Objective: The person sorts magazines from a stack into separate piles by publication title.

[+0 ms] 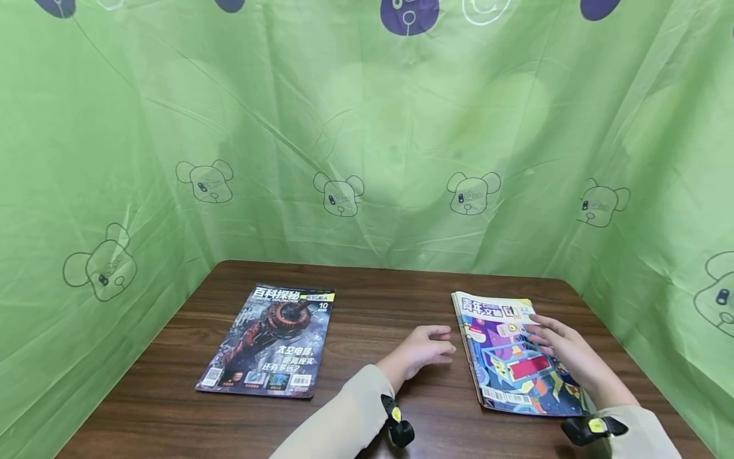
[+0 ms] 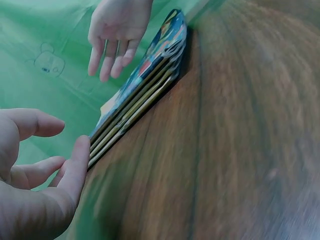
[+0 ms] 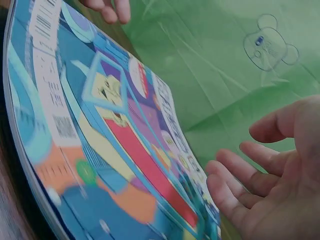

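Observation:
A small stack of magazines (image 1: 516,357) lies on the right side of the table, a purple and blue cover on top. Layered edges (image 2: 135,107) of the stack show in the left wrist view. My left hand (image 1: 421,354) is just left of it with loosely bent fingers and nothing held. Over the stack's right edge is my right hand (image 1: 568,357), its relaxed fingers overlapping the cover in the head view. The right wrist view has the right hand (image 3: 270,175) beside the colourful cover (image 3: 125,135), palm bare. Further left lies a dark magazine (image 1: 269,344) with a red machine on its cover.
The brown wooden table (image 1: 373,299) has rounded far corners. Green curtains (image 1: 367,127) with bear outlines hang behind it and along both sides. Each wrist wears a black strap, one being the left strap (image 1: 395,421).

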The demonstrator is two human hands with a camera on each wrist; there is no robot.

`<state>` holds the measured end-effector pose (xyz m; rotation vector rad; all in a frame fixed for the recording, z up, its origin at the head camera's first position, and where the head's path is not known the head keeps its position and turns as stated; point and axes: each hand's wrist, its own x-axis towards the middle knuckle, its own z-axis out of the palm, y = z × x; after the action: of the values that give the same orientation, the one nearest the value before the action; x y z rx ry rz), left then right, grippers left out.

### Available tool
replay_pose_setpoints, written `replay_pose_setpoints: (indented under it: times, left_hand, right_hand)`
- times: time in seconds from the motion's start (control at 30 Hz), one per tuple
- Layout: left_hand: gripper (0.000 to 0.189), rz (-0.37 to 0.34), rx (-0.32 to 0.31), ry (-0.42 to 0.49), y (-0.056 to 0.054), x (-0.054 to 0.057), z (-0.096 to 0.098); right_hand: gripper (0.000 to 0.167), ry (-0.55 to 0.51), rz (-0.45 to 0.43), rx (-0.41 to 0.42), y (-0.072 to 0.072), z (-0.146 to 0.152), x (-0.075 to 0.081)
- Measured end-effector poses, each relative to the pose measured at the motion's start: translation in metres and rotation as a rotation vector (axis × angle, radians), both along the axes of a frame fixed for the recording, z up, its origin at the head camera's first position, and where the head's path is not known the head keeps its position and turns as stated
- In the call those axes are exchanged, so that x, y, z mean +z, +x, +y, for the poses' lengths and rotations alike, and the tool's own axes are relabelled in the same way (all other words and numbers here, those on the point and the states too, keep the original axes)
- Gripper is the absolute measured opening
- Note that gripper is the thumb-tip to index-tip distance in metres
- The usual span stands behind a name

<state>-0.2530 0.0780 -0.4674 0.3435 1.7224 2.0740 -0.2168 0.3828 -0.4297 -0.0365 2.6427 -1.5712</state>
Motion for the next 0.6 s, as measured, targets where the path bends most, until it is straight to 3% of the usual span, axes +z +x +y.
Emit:
replay_pose_setpoints:
  times: [0.6]
  left_hand:
    - [0.058, 0.009, 0.085, -0.005, -0.023, 0.0, -0.068]
  right_hand:
    - [0.056, -0.12, -0.072, 0.08, -0.024, -0.071, -0.004]
